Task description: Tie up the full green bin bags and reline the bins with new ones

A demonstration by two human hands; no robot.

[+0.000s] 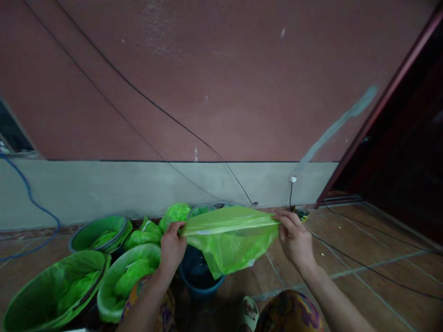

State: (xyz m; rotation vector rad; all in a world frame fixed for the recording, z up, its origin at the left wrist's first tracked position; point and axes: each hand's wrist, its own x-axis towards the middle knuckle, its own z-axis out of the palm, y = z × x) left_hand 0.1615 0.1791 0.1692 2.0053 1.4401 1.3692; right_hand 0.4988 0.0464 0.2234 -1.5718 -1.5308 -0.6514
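A thin green plastic bag [231,240] is stretched sideways between my two hands, its lower part hanging loose. My left hand [173,246] pinches the bag's left end. Its right end is gripped in the closed fingers of my right hand [294,235]. Below the bag, partly covered by it, a dark blue bucket [202,290] stands on the floor between my knees. No liner shows over the visible part of that bucket's rim.
Several bins lined with green bags stand at the left, among them a large bin [20,290] and a smaller bin [107,309]. Filled green bags [145,235] lie behind them. Black cables [374,276] cross the tiled floor at right, near a tin [302,213].
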